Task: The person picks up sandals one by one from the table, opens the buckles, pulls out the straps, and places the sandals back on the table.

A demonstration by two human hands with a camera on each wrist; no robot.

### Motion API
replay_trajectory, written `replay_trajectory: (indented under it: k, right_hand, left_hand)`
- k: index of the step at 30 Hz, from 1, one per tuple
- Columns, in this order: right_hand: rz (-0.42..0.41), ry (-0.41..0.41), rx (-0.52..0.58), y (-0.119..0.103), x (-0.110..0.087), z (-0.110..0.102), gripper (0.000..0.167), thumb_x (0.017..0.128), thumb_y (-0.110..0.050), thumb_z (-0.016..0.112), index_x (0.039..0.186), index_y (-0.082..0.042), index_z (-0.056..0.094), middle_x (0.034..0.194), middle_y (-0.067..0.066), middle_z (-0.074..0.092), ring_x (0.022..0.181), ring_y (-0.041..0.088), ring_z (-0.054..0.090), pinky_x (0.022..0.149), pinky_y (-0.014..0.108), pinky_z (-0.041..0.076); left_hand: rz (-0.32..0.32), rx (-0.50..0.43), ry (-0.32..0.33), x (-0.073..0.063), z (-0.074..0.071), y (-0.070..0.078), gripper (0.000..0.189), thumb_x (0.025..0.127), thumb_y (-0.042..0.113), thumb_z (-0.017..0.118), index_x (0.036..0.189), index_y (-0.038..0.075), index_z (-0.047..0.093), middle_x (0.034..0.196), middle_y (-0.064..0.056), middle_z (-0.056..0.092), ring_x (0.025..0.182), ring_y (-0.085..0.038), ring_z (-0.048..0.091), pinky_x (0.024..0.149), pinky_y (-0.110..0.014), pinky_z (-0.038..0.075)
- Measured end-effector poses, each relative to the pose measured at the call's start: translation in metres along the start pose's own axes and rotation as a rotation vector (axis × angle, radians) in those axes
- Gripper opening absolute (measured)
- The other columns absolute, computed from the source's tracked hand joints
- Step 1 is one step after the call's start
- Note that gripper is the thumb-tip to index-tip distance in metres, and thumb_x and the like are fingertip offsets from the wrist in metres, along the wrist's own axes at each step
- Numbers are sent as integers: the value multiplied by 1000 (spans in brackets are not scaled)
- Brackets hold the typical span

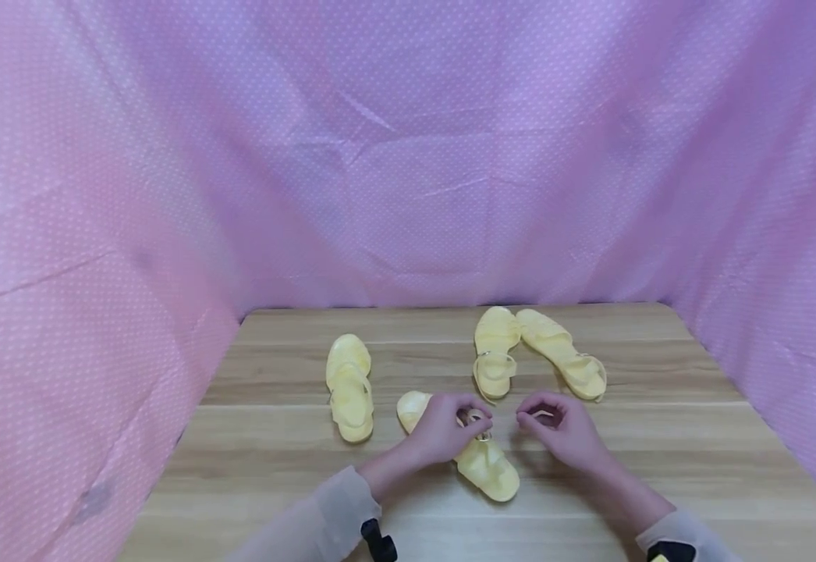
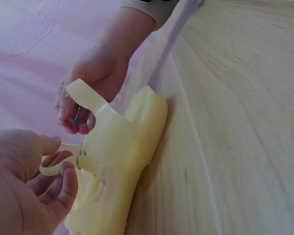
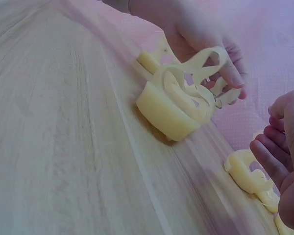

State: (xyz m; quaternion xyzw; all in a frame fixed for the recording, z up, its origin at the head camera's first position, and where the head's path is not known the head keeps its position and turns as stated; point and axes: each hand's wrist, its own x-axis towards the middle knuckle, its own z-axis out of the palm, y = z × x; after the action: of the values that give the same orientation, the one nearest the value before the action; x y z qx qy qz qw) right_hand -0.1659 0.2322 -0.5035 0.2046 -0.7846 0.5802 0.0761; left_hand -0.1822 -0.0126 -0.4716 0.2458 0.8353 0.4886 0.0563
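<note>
A pale yellow sandal (image 1: pixel 488 472) lies aslant on the wooden table, its toe part partly hidden behind my left hand (image 1: pixel 441 431). That hand pinches the sandal's thin ankle strap (image 2: pixel 51 170) between thumb and fingers. A small metal buckle (image 3: pixel 218 102) shows beside the fingertips. The strap's broader loose end (image 2: pixel 85 95) sticks up from the heel side. To the right of the sandal, my right hand (image 1: pixel 568 437) hovers apart from it, fingers loosely bent and thumb near the index fingertip, holding nothing.
Another yellow sandal (image 1: pixel 349 390) lies at the left of the wooden table (image 1: pixel 253 468). Farther back on the right, a sandal (image 1: pixel 495 332) and its neighbour (image 1: pixel 555 347) lie with their toes together. A pink dotted cloth (image 1: pixel 408 195) hangs around the table.
</note>
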Motion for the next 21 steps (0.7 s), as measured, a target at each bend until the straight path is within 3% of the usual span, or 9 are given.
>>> replay_trajectory:
  k: [6,9,13,21]
  right_hand:
    - [15,-69,53,2,-4,-3,12,90,10,75,101,5,72,96,24,73,89,8,75,82,25,65]
    - [29,-162,101,3,-5,6,18,91,8,75,108,6,71,105,28,73,96,11,76,87,28,65]
    - [11,-261,53,3,-5,18,19,93,-2,78,111,1,73,108,22,76,97,9,77,86,30,65]
    - [27,-235,-40,2,-6,26,15,88,-2,84,99,-7,76,100,12,78,86,14,75,79,28,66]
  left_hand:
    - [-26,-34,57,-2,5,-6,10,99,12,75,106,5,78,93,-4,79,77,2,64,67,-16,54]
    - [-29,-37,44,-4,3,-9,10,100,12,74,106,5,75,98,-6,79,81,-2,68,68,-16,56]
    - [-22,0,25,-6,0,-11,9,99,13,74,106,7,74,103,-7,79,85,-4,70,70,-17,56]
    - [-59,-12,-49,-12,-4,-14,6,102,9,69,106,7,66,101,-6,76,83,-8,74,79,-17,58]
